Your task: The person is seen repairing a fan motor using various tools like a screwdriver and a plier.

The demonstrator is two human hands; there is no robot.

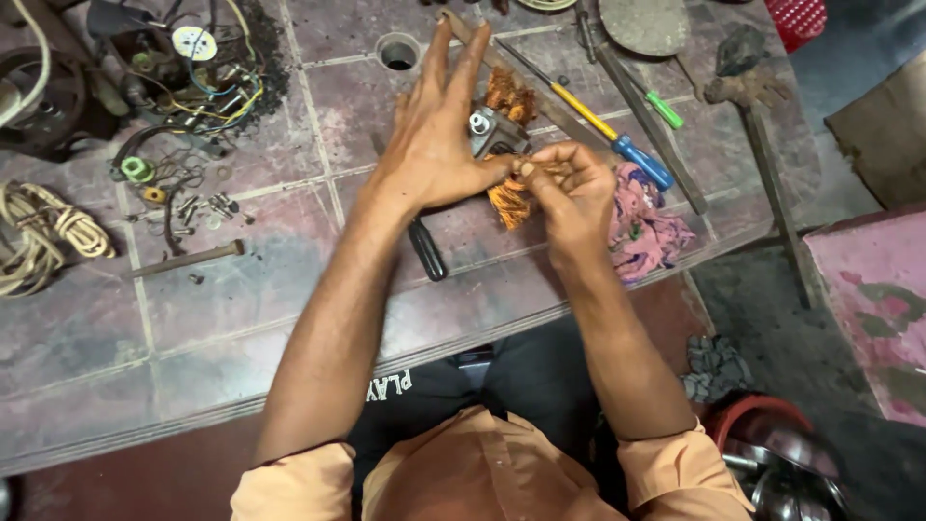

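Observation:
A small grey metal motor part (494,128) with orange copper windings (509,96) lies on the stone floor (251,289) in front of me. My left hand (434,135) rests flat over its left side, fingers spread and pointing away, thumb against the part. My right hand (569,188) is curled, fingertips pinching the loose copper wire bundle (508,201) at the part's near end.
A blue-and-yellow screwdriver (608,130), a green-handled tool (664,109) and a long metal bar (646,130) lie right of the part, beside a pink rag (651,232). A black handle (426,249) lies under my left wrist. Screws, wires and rope (43,232) sit at left.

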